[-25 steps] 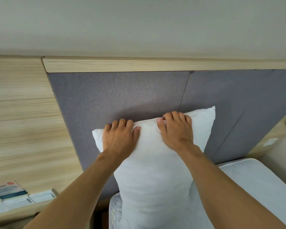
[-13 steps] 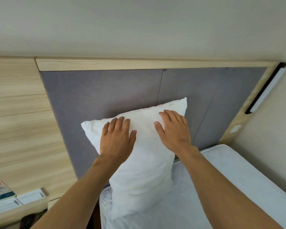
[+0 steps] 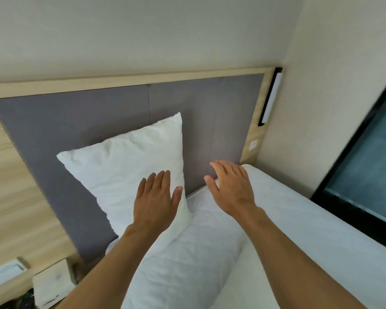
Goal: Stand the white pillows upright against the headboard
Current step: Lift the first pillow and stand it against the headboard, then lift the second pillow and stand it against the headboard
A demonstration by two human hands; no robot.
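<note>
A cream wall (image 3: 143, 36) fills the upper half of the frame, and a second wall meets it at the upper right corner. Below it runs the headboard (image 3: 76, 123): grey fabric panels with a seam near the middle, framed by a pale wood strip (image 3: 129, 82) along the top and down the right side. A long white light bar (image 3: 271, 97) in a dark mount hangs on that right side, with a small white switch plate (image 3: 253, 144) under it. Light wood panelling (image 3: 11, 197) covers the left edge. A dark-framed window (image 3: 366, 175) runs along the right edge.

The mattress (image 3: 299, 219), in white quilted cover, crosses the lower right. At lower left sit blurred items on a wood ledge (image 3: 5, 273); no writing can be read.

The white pillow (image 3: 129, 166) stands upright, tilted, against the headboard at centre left. The left hand (image 3: 155, 204) lies flat and spread on its lower right part. The right hand (image 3: 232, 188) is open, fingers spread, over the mattress edge, gripping nothing.
</note>
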